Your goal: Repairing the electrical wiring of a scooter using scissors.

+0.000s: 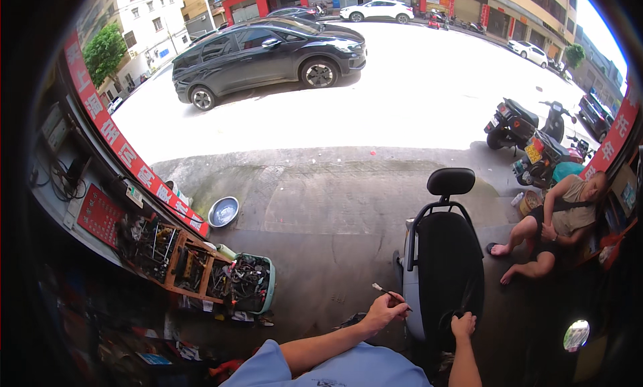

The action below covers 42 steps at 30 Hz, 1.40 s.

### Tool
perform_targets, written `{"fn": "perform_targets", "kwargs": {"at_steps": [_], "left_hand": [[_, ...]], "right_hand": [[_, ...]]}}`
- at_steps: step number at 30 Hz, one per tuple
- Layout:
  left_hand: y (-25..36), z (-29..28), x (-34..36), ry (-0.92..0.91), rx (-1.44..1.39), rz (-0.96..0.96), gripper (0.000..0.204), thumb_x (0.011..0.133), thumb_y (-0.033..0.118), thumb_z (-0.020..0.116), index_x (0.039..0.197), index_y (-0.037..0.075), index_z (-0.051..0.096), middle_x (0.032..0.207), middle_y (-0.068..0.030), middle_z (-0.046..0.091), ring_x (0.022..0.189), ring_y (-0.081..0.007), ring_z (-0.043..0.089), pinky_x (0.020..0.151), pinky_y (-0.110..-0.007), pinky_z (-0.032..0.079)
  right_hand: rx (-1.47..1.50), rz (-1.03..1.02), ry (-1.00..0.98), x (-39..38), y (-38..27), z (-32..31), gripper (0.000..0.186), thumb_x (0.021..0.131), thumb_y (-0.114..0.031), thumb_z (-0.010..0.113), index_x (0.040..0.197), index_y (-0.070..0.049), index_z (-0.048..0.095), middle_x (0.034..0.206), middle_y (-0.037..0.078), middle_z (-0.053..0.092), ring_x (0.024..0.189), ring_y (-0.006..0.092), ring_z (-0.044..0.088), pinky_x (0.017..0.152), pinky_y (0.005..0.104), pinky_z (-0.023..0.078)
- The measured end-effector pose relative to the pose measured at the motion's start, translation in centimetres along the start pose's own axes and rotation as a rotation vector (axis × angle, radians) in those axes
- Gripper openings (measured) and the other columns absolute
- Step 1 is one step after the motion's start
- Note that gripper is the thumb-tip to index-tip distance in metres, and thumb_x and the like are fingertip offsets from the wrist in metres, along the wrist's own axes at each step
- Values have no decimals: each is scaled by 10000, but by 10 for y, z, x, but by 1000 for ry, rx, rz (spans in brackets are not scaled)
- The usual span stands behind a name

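My left hand (386,311) is beside the left edge of a scooter's black seat (450,266). Its fingers pinch a thin dark wire-like piece with a white connector-like tip (377,287). The piece slants down to the right, its dark end sticking out past the fingertips. Over the seat's near end is my right hand (463,325), closed; something thin and dark seems to run from it, too faint against the black seat to name. A padded backrest (451,181) rises on a black rail at the seat's far end. Part of the pale scooter body (414,306) shows at the left.
To the left stand a wooden rack of tools (191,266) and a green-rimmed bin of dark parts (270,280). A metal basin (224,212) sits beyond them. A seated person (559,219) is at the right, near parked scooters (536,142). A dark car (268,55) stands outside.
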<state>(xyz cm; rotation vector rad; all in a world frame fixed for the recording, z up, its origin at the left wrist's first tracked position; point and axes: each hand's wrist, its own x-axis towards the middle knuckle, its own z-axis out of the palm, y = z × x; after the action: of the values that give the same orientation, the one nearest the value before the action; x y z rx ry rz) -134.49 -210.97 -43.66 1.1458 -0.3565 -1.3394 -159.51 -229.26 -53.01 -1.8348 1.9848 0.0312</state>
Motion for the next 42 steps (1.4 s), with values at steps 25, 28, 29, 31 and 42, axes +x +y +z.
{"fn": "perform_targets", "kwargs": {"at_steps": [25, 28, 29, 31, 42], "left_hand": [[-1, 9, 4, 100, 1112, 832, 220, 858, 147, 653, 1056, 60, 612, 1065, -92, 646, 1024, -229, 618, 852, -364, 498], [-17, 17, 0, -190, 743, 407, 177, 857, 127, 652, 994, 20, 622, 871, -143, 658, 859, -254, 657, 785, -326, 500], [-16, 19, -3, -187, 742, 405, 177, 857, 127, 652, 994, 20, 622, 871, -143, 658, 859, -254, 657, 785, -326, 500], [-14, 21, -10, -188, 684, 352, 151, 865, 113, 642, 971, 8, 617, 842, -122, 659, 795, -201, 645, 746, -308, 502], [6, 23, 1, -103, 474, 214, 111, 926, 103, 607, 922, -8, 603, 823, -39, 655, 763, -76, 596, 688, -235, 491]], "right_hand": [[657, -482, -217, -117, -78, -40, 156, 895, -77, 542, 765, 8, 524, 591, 57, 546, 471, 119, 545, 436, 274, 425], [678, -517, -242, -123, -83, -42, 148, 889, -80, 561, 772, 9, 542, 589, 57, 549, 478, 113, 548, 436, 276, 418], [676, -517, -245, -125, -84, -43, 148, 889, -80, 561, 772, 9, 542, 589, 57, 549, 478, 113, 548, 436, 276, 418], [752, -474, -293, -132, -85, -47, 124, 889, -77, 568, 800, 7, 553, 615, 47, 563, 496, 101, 550, 452, 261, 425], [1008, -469, -358, -136, -117, -61, 63, 882, -46, 587, 881, 16, 577, 728, 49, 605, 570, 83, 559, 515, 233, 453]]}}
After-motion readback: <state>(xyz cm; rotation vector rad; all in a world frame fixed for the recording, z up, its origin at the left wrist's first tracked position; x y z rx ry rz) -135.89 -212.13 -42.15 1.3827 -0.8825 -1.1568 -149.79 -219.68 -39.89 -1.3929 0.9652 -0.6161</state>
